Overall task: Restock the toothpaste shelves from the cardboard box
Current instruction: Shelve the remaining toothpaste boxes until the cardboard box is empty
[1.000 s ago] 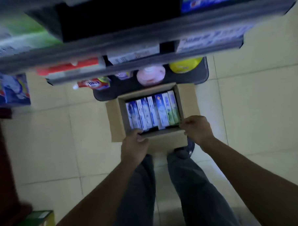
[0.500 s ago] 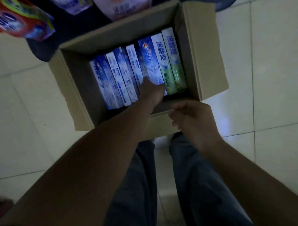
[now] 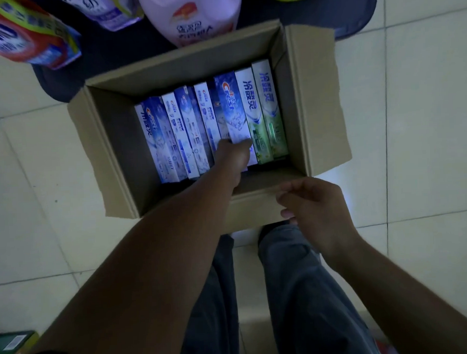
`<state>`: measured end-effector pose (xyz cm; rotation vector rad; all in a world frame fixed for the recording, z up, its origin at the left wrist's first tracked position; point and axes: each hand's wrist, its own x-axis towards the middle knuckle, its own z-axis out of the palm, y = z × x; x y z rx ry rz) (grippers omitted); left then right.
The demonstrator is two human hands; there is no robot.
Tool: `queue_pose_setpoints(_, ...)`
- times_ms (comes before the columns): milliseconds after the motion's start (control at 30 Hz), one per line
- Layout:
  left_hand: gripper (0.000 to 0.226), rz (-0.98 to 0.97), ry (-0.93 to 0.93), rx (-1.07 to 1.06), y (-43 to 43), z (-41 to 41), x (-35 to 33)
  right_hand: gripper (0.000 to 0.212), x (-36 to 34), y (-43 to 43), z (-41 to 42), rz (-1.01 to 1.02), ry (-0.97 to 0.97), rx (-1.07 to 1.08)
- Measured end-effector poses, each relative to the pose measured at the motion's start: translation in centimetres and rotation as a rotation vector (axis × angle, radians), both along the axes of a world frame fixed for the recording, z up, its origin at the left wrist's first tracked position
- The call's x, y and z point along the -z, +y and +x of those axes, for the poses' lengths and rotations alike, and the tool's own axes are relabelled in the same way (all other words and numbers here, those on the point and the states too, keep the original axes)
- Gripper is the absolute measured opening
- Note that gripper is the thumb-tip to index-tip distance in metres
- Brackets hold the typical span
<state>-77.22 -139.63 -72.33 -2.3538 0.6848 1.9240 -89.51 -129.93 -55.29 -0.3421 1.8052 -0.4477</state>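
The left hand (image 3: 233, 156) grips a Crest toothpaste carton (image 3: 230, 107) inside the cardboard box (image 3: 318, 98); the right hand (image 3: 315, 210) hovers nearby, loosely curled, empty.

Legible text inside the cardboard box (image 3: 314, 98). The blue toothpaste carton (image 3: 230, 107) at the centre of the row bears the brand "Crest" in red and white. The same logo, smaller, appears on the leftmost blue carton (image 3: 154, 132). Two green-and-white cartons (image 3: 261, 114) at the right end carry large Chinese characters along their length. Beyond the box, a pink refill pouch (image 3: 190, 18) shows Chinese lettering under a red emblem; a red package (image 3: 15, 36) shows blurred white lettering.
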Motion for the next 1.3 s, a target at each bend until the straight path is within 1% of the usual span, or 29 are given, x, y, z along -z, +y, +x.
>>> queue_pose_setpoints(67, 0.070, 0.013, 0.023, -0.030, -0.2, 0.0, -0.2, 0.019, -0.1, -0.4, 0.1, 0.010, -0.017, 0.031)
queue_pose_setpoints(167, 0.084, 0.010, 0.019, -0.081, -0.3, -0.4, -0.3, 0.011, -0.1, -0.8, 0.3, 0.019, -0.040, 0.059)
queue_pose_setpoints(233, 0.085, -0.002, 0.033, -0.097, -0.2, -0.5, -0.3, 0.008, 0.0, -1.0, 0.5, 0.022, -0.044, 0.052)
queue_pose_setpoints(267, 0.079, -0.014, 0.032, -0.101, 0.0, -0.4, -0.2, 0.008, 0.0, -1.0, 0.6, 0.024, -0.048, 0.052)
queue_pose_setpoints(300, 0.069, -0.031, 0.021, -0.095, 0.2, -0.2, -0.3, 0.008, 0.1, -1.0, 0.7, 0.025, -0.051, 0.053)
queue_pose_setpoints(400, 0.024, -0.070, 0.034, -0.022, 0.2, 0.4, -1.6, 0.007, 0.4, -1.0, 0.8, 0.031, -0.045, 0.064)
queue_pose_setpoints(467, 0.028, -0.022, 0.083, -0.040, 0.0, 1.1, -3.5, 0.006, 0.4, -1.0, 0.5, 0.036, -0.035, 0.102)
queue_pose_setpoints(533, 0.023, 0.053, 0.203, -0.179, 0.0, 2.0, -6.3, 0.007, 0.0, -1.2, 0.5, 0.030, -0.027, 0.165)
queue_pose_setpoints(633, 0.022, 0.150, 0.411, -0.378, 1.2, 3.7, -10.5, 0.034, -1.0, -1.7, 1.5, 0.068, -0.111, 0.208)
queue_pose_setpoints(700, 0.013, 0.179, 0.495, -0.386, 2.4, 4.6, -12.7, 0.040, -1.7, -2.2, 2.6, 0.083, -0.191, 0.179)
queue_pose_setpoints(767, 0.008, 0.186, 0.533, -0.357, 3.3, 4.8, -14.4, 0.034, -2.2, -2.3, 3.4, 0.041, -0.196, 0.166)
queue_pose_setpoints(800, 0.010, 0.186, 0.530, -0.314, 3.5, 4.8, -14.8, 0.028, -2.3, -2.2, 3.5, 0.010, -0.172, 0.197)
queue_pose_setpoints(833, 0.017, 0.184, 0.512, -0.261, 3.6, 4.9, -14.8, 0.022, -2.3, -2.0, 3.3, -0.011, -0.148, 0.235)
queue_pose_setpoints(900, 0.041, 0.151, 0.416, -0.199, 2.8, 4.5, -14.1, 0.017, -2.6, -1.4, 2.3, -0.023, -0.115, 0.291)
queue_pose_setpoints(933, 0.049, 0.126, 0.348, -0.200, 2.2, 4.2, -13.4, 0.016, -2.8, -1.2, 1.7, -0.025, -0.097, 0.300)
queue_pose_setpoints(967, 0.047, 0.094, 0.286, -0.213, 1.4, 3.7, -12.3, 0.016, -2.9, -1.0, 0.9, -0.032, -0.076, 0.298)
queue_pose_setpoints(1000, 0.038, 0.053, 0.223, -0.211, 0.7, 3.2, -11.0, 0.016, -3.0, -0.7, 0.2, -0.045, -0.056, 0.293)
queue_pose_setpoints(1033, 0.028, 0.010, 0.162, -0.174, 0.0, 2.5, -9.6, 0.017, -3.0, -0.3, -0.5, -0.064, -0.041, 0.290)
queue_pose_setpoints(1067, 0.026, -0.015, 0.115, -0.106, -0.5, 1.7, -8.2, 0.017, -3.0, 0.0, -1.2, -0.083, -0.028, 0.290)
queue_pose_setpoints(1133, 0.043, -0.007, 0.076, 0.019, -0.9, -0.3, -5.3, 0.019, -3.1, 0.6, -2.3, -0.103, -0.009, 0.294)
queue_pose_setpoints(1167, 0.047, 0.003, 0.080, 0.064, -0.9, -1.4, -4.0, 0.019, -3.0, 0.9, -2.7, -0.109, -0.006, 0.302)
queue_pose_setpoints(1233, 0.044, 0.005, 0.075, 0.120, -0.6, -3.3, -2.3, 0.020, -2.9, 1.6, -3.4, -0.110, -0.005, 0.312)
queue_pose_setpoints(1300, 0.045, -0.010, 0.067, 0.088, -0.1, -4.4, -1.0, 0.025, -2.7, 2.2, -3.8, -0.117, -0.007, 0.318)
